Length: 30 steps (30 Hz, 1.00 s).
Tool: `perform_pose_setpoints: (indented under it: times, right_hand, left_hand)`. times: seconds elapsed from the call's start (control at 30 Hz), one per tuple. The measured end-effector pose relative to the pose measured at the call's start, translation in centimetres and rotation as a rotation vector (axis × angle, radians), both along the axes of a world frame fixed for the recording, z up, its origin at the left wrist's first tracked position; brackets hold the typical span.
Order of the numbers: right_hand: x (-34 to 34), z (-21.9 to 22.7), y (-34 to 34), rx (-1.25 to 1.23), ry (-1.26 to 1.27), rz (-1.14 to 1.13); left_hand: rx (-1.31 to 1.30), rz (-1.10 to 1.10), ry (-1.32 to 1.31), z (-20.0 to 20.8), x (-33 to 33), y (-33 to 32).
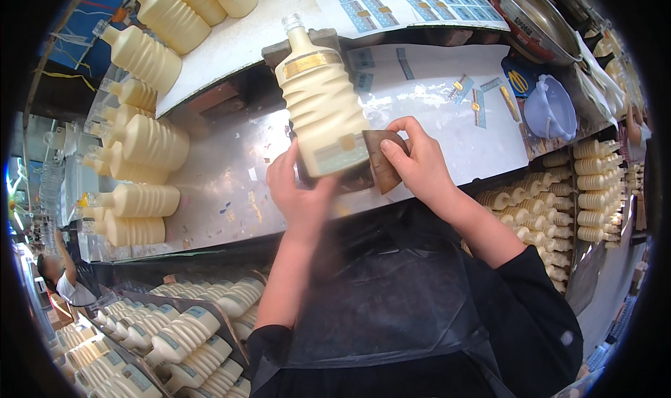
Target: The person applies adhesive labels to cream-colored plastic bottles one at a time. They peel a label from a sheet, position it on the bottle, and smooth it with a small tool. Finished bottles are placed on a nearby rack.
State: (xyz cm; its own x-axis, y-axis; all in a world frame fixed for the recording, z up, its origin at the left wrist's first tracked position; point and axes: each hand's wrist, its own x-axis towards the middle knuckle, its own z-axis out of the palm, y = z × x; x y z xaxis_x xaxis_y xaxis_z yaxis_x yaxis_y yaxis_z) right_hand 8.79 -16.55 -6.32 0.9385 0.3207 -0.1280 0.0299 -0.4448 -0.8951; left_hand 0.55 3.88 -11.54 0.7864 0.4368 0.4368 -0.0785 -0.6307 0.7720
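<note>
A cream-coloured ribbed bottle lies on its back in a dark holder, its clear neck pointing away from me. Around its shoulder runs a gold band, and a pale blue-green label sits near its base. My left hand grips the lower left side and base of the bottle, slightly blurred. Pinched between thumb and fingers of my right hand is a brown flat scraper with a rounded edge, which meets the right side of the bottle beside the label.
Printed label sheets lie on the white shelf at the back. Loose labels are scattered on white paper at right, near a lavender bucket. Similar bottles line the left side. Racks of bottles stand below. Another person is at far left.
</note>
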Motion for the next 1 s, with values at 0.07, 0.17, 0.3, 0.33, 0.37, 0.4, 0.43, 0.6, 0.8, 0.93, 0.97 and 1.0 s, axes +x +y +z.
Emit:
perform_pose_setpoints:
  times: [0.07, 0.17, 0.3, 0.33, 0.37, 0.4, 0.43, 0.6, 0.8, 0.93, 0.97, 1.0]
  right_hand:
    - [0.3, -0.6, 0.0, -0.009, -0.038, -0.014]
    - [-0.5, 0.2, 0.6, 0.087, -0.090, -0.033]
    - [-2.0, 0.7, 2.1, 0.001, -0.279, 0.130]
    - [-1.8, -0.1, 1.9, 0.002, -0.321, 0.135]
    - [-1.5, -0.8, 1.7, 0.050, -0.214, 0.088]
    - [-1.4, -1.4, 1.3, 0.100, -0.106, 0.044]
    - [-1.2, -2.0, 0.9, 0.149, 0.003, 0.001]
    - [-0.6, -4.8, 0.2, 0.180, 0.272, -0.086]
    - [2.9, -0.8, -0.6, 0.578, 0.331, -0.118]
    - [4.1, 1.6, 0.4, 0.443, 0.437, 0.030]
    - [3.7, 2.3, 1.1, 0.452, 0.344, 0.066]
    - [3.7, 1.7, 1.8, 0.427, 0.298, 0.081]
  left_hand:
    - [-0.029, -0.001, 0.027, -0.4, -0.1, 0.5]
    - [-0.047, 0.006, 0.065, -1.2, -0.4, 0.8]
    - [-0.149, 0.006, 0.115, -0.8, -0.3, 0.7]
    - [-0.058, -0.034, 0.139, -0.6, -0.5, 0.9]
    - [-0.037, -0.067, 0.104, -0.9, -0.3, 1.1]
    - [-0.055, -0.084, 0.124, -0.6, -0.1, 1.0]
    - [-0.074, -0.102, 0.144, -0.2, 0.1, 1.0]
    - [-0.215, -0.084, 0.137, -0.9, 0.6, 1.2]
    - [0.114, -0.122, -0.036, 2.4, 0.5, 2.1]
    - [0.091, -0.101, -0.013, 3.2, 1.6, 0.4]
    - [-0.001, -0.074, 0.035, 3.5, 2.0, -0.7]
    - [-0.060, -0.077, 0.142, 4.0, 2.3, -1.4]
